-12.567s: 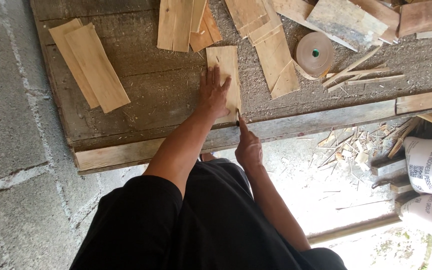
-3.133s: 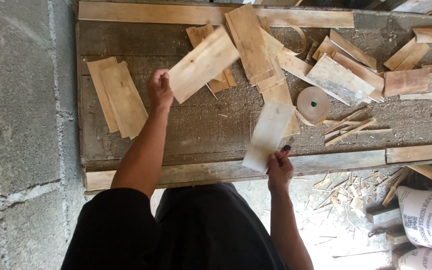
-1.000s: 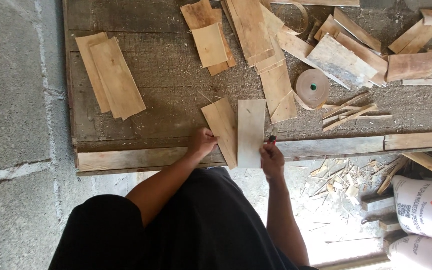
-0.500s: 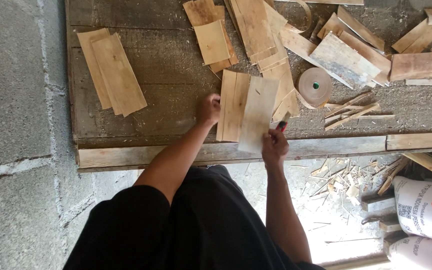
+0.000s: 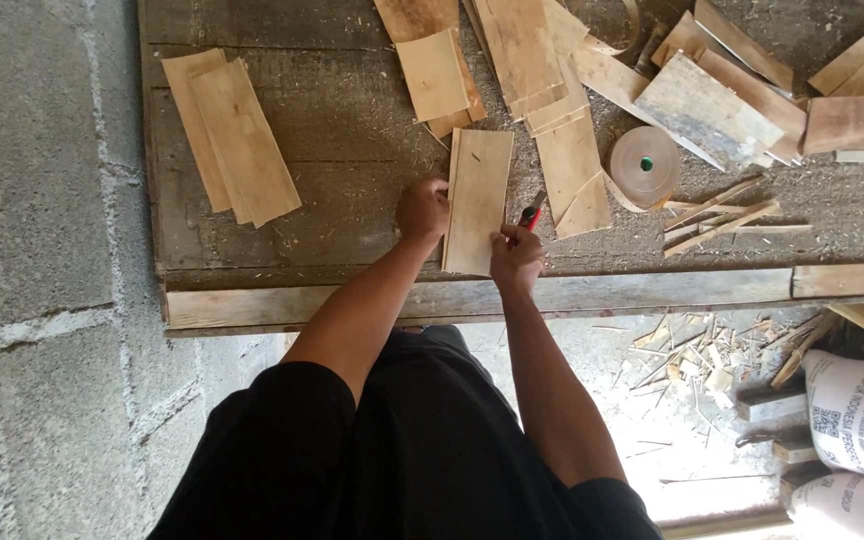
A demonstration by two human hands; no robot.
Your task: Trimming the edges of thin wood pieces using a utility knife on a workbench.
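A rectangular thin wooden board (image 5: 479, 195), apparently two stacked pieces, lies on the worn wooden workbench (image 5: 352, 120). My left hand (image 5: 423, 208) grips its left edge. My right hand (image 5: 515, 255) presses on its lower right corner and holds a small red-and-black tool (image 5: 531, 213) that sticks up beside the board.
A pile of similar boards (image 5: 232, 140) lies at the left of the bench. More offcuts (image 5: 542, 70) and a roll of brown tape (image 5: 643, 166) sit behind and to the right, with thin sticks (image 5: 717, 212) nearby. Printed sacks (image 5: 857, 420) and wood scraps are on the floor.
The two boards, spread slightly apart half a second ago, are now squared together into one stack. Both hands have shifted a little along its edges.
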